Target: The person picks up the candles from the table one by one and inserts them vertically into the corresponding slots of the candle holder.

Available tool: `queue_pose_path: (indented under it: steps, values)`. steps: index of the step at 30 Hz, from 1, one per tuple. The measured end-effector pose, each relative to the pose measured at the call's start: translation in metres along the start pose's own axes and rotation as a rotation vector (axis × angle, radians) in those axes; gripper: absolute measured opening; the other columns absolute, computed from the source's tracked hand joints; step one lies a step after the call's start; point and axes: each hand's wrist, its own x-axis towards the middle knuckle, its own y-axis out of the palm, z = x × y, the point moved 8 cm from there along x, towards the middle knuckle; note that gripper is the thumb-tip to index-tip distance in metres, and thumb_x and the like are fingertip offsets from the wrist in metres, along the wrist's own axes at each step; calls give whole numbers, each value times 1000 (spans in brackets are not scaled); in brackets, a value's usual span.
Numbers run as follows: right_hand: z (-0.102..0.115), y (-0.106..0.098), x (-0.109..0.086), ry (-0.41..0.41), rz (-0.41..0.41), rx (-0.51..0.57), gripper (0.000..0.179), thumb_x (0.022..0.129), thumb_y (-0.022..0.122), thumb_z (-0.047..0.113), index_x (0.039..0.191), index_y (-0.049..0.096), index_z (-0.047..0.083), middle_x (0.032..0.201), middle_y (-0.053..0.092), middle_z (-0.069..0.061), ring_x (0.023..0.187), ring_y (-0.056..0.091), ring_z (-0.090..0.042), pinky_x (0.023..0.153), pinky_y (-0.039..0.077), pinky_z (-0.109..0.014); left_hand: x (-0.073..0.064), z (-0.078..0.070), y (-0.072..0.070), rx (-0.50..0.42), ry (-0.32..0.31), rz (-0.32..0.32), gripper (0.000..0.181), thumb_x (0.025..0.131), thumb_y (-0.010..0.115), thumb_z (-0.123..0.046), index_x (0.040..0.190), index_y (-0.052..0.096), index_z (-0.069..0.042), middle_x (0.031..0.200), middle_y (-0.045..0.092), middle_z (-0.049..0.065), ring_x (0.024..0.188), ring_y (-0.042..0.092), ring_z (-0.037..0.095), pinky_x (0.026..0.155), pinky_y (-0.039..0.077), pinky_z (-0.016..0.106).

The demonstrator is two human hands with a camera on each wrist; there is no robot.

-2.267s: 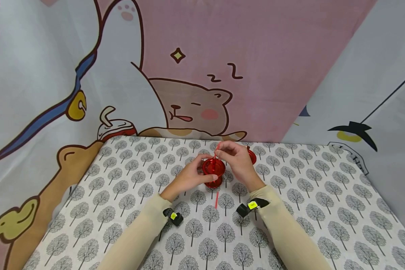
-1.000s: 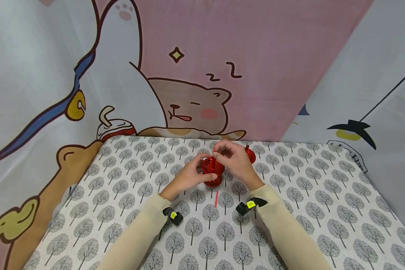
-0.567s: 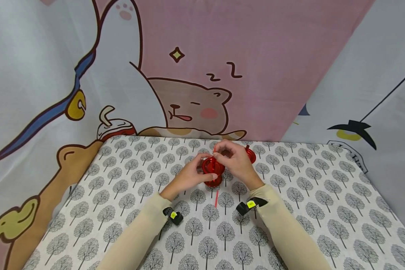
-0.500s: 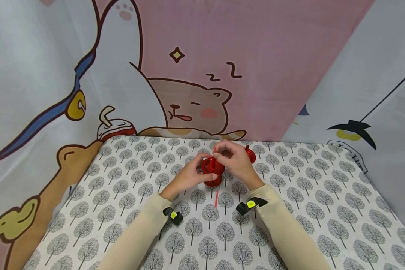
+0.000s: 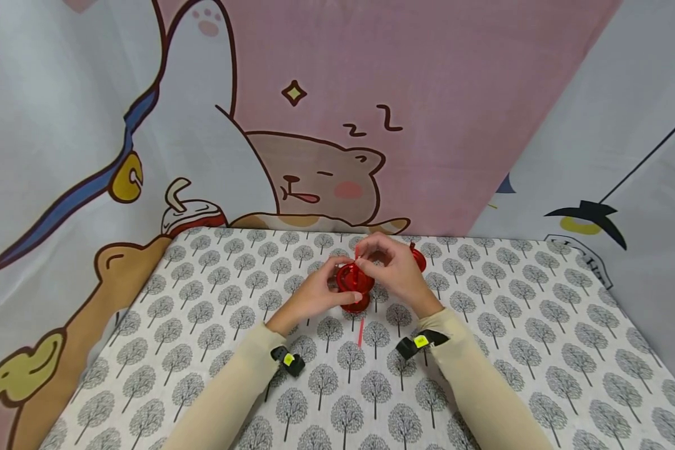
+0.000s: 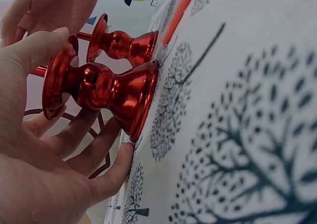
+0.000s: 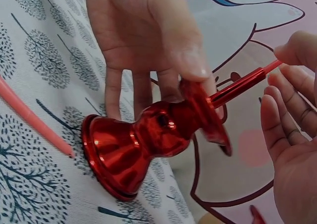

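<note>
A shiny red candle holder (image 5: 354,281), with a flared base, a dish and a tall narrow tube, stands upright on the cloth. My left hand (image 5: 317,289) grips its dish, thumb on the near side and fingers around the far side, as the left wrist view shows. In the right wrist view, my right hand (image 7: 297,115) pinches a thin pinkish-red stick (image 7: 273,66) at the top end of the tube (image 7: 240,87); the stick's lower end is out of sight there. Behind my right hand stands a second red candle holder (image 5: 419,257), partly hidden.
Another pinkish-red stick (image 5: 361,332) lies on the tree-print cloth (image 5: 529,350) in front of the holder. A cartoon-print curtain (image 5: 444,125) hangs behind the table's far edge. Black wrist cameras are strapped over both sleeves.
Since the oldest frame my right hand has shifted slightly left with the stick, over the holder's tube. In the last second both hands and the holder have stayed almost still.
</note>
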Motion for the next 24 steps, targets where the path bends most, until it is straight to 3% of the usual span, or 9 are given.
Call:
queue_pose_path:
  steps: [7, 14, 24]
  values:
    - [15, -9, 0, -72, -30, -35, 27, 100, 73, -7, 126, 72, 0, 115, 71, -23, 98, 65, -22, 80, 56, -26, 0, -1, -1, 12, 5, -18, 72, 95, 88, -25, 157, 52, -15, 132, 73, 10, 123, 70, 26, 102, 60, 40]
    - [30, -24, 1, -118, -81, -21, 31, 98, 70, -13, 129, 67, -6, 117, 70, -13, 101, 66, -22, 79, 57, -25, 2, 0, -3, 17, 9, -34, 74, 94, 89, -24, 158, 52, -14, 133, 73, 10, 123, 71, 28, 103, 60, 42]
    - [49, -59, -3, -91, -216, -5, 29, 96, 68, -14, 126, 68, -12, 112, 73, -12, 101, 67, -21, 87, 57, -25, 3, 3, -7, 24, -1, -60, 76, 95, 88, -21, 160, 51, -10, 138, 70, 10, 122, 71, 30, 102, 61, 42]
